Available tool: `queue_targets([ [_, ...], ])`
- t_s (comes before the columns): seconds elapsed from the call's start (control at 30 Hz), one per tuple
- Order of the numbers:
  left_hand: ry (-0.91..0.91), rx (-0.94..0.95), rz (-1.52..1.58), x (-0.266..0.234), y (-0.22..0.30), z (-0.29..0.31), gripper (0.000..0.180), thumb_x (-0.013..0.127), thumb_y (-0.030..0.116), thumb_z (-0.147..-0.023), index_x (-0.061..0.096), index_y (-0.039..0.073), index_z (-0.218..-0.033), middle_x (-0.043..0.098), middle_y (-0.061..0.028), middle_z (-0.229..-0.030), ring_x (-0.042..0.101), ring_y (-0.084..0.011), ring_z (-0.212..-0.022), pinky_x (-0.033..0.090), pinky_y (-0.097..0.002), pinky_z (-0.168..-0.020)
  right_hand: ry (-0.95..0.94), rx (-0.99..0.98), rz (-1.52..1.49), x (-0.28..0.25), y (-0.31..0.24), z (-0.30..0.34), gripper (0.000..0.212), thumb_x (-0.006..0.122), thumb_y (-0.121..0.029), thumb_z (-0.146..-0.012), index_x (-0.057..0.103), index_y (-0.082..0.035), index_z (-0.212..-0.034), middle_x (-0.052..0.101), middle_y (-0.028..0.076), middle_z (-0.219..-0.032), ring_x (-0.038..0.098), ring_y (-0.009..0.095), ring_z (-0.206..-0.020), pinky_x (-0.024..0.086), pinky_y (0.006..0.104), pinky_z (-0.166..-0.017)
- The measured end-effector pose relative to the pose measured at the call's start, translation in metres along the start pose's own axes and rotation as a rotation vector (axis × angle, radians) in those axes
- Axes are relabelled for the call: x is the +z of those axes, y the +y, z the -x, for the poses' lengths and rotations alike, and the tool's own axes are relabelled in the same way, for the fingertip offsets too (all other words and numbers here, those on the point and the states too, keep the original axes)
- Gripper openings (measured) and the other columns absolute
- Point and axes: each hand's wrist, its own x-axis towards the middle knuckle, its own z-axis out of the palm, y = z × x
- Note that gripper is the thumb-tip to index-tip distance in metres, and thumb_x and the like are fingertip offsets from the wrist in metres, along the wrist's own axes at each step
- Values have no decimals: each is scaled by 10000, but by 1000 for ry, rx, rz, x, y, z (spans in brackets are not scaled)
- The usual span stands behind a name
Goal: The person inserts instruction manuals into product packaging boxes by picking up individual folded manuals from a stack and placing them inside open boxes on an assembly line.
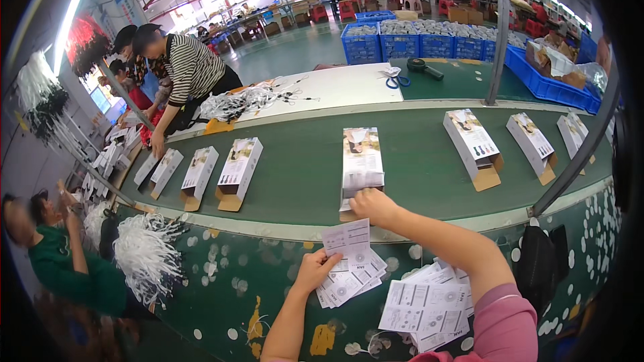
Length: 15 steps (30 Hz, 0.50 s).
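Note:
My left hand (315,269) is closed on a fanned bunch of printed leaflets (353,263) over the near green table. Ahead of it, an open-ended carton (362,151) with a printed photo lies on the green conveyor belt. At the carton's near open end my right hand (374,206) is closed, its fingertips at a pale folded leaflet (364,181) in the opening. The fingers partly hide that end. A loose pile of the same leaflets (426,305) lies on the table below my right forearm.
More open cartons lie on the belt, left (239,167) and right (473,144). White cables (144,251) are heaped at left. Metal posts (500,33) rise by the belt. A black pouch (534,261) lies at right. A co-worker in stripes (194,60) reaches onto the belt's left end.

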Motion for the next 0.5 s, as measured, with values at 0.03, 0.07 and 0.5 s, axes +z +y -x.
queue_targets([
  [0.03,4,6,22,-4,-2,0,235,614,172,-796,619,-28,-920,652,-93,-735,577,-97,-608,449,-235,-558,-180,54,51,9,-2,-5,119,485,-138,-775,567,-69,-826,608,84,-774,610,215,-699,462,321,-630],
  [0.07,6,11,44,-9,-4,-1,235,619,171,-792,620,-29,-917,651,-91,-730,573,-92,-603,447,-233,-553,-177,155,8,17,-3,-8,131,489,-140,-774,571,-64,-840,612,97,-796,613,215,-716,464,326,-626],
  [0.5,-12,44,-139,-80,-19,0,257,636,248,-778,645,15,-884,624,-96,-650,537,-100,-528,414,-238,-499,-86,167,-1267,-59,-47,-31,420,511,-393,-837,558,-19,-1023,615,180,-892,591,307,-863,456,339,-770],
])
